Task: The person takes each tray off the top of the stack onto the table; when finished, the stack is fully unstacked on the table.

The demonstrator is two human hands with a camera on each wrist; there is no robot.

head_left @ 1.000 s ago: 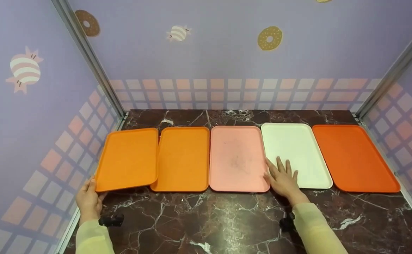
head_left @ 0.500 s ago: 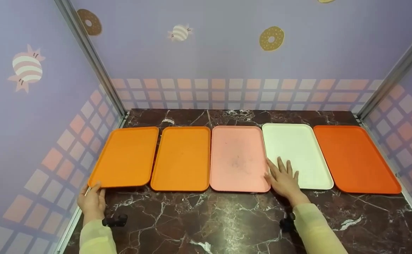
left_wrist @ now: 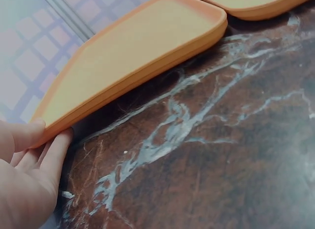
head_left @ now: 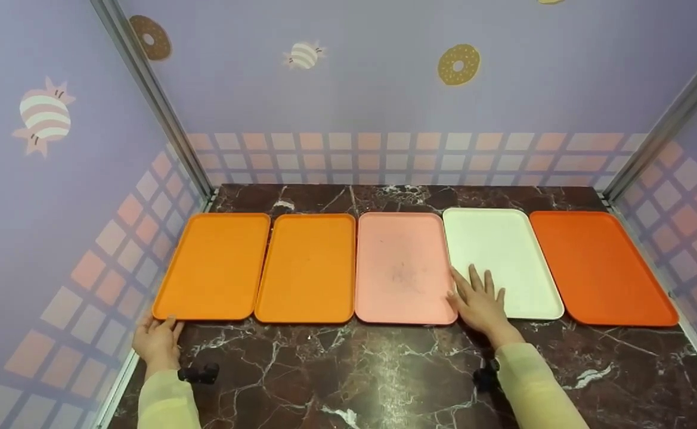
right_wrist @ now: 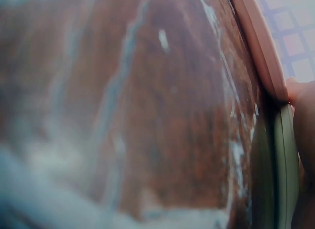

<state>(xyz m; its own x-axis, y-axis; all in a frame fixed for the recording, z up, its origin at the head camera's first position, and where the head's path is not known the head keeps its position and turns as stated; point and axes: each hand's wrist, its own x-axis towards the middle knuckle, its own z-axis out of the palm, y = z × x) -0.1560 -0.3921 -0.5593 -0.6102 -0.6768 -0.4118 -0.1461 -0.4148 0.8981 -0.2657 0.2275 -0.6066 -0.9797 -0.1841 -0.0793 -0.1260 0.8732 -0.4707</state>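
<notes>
Five-wide is the row of rectangular serving trays: at its left end lies a yellow-orange tray (head_left: 211, 268), whose near left corner my left hand (head_left: 158, 342) pinches. In the left wrist view the thumb is at the rim of this yellow-orange tray (left_wrist: 133, 52), with fingers beneath the corner. Beside it lies a second yellow-orange tray (head_left: 307, 268). My right hand (head_left: 480, 305) rests with spread fingers on the white tray (head_left: 497, 241), its thumb side over the near right corner of the pink tray (head_left: 399, 250). The right wrist view shows only part of that hand.
A red-orange tray (head_left: 601, 268) lies at the right end, near the right wall. The trays stand on a dark marbled tabletop (head_left: 336, 375). Patterned walls close in the back (head_left: 378, 89) and both sides, with metal posts (head_left: 157, 101) at the corners.
The left yellow-orange tray, earlier overlapping its neighbour and tilted, has shifted left and now lies lined up beside it. My left hand moved slightly with its corner. The right hand stayed put.
</notes>
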